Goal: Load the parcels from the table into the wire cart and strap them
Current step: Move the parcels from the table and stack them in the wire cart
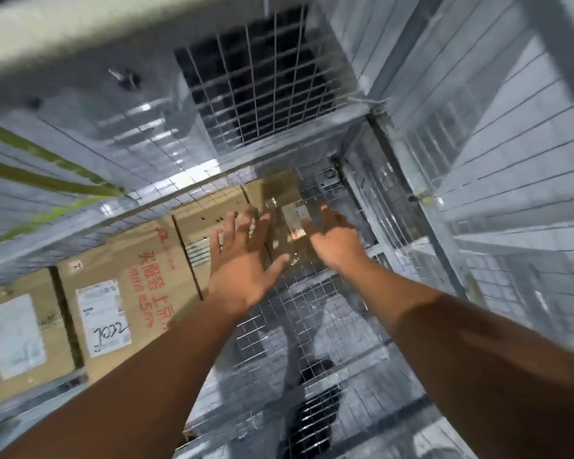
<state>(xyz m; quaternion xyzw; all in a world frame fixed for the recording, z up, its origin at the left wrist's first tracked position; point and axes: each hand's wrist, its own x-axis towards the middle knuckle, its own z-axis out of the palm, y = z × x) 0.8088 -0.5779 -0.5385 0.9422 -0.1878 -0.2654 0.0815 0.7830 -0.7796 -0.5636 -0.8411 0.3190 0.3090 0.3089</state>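
I have both hands reaching down into the wire cart (312, 326). My left hand (242, 260) is wide open, fingers spread and straight. Its thumb lies at the near edge of the small parcel (279, 223), and its fingers lie over the seam between that parcel and the box beside it. My right hand (333, 238) is open too, fingers stretched along the parcel's right side, their tips at its white label (295, 220), which has a red strip. Motion smears the picture, so I cannot tell whether the fingers press on the parcel or hover just off it. Neither hand curls round anything.

The small parcel is brown and wrapped in shiny tape. It sits inside the cart near the far right corner, at the end of a row of cardboard boxes. Just beside it on the left is a plain box (209, 220) with small black marks. Next comes a large box (140, 270) with red printing and a white shipping label (105, 321) bearing black handwriting. At the far left stands another box (20, 342) with a pale label. Through the mesh below my arms shows a dark shape (315, 415), perhaps a shoe. Grey floor tiles lie beyond the cart on the right.
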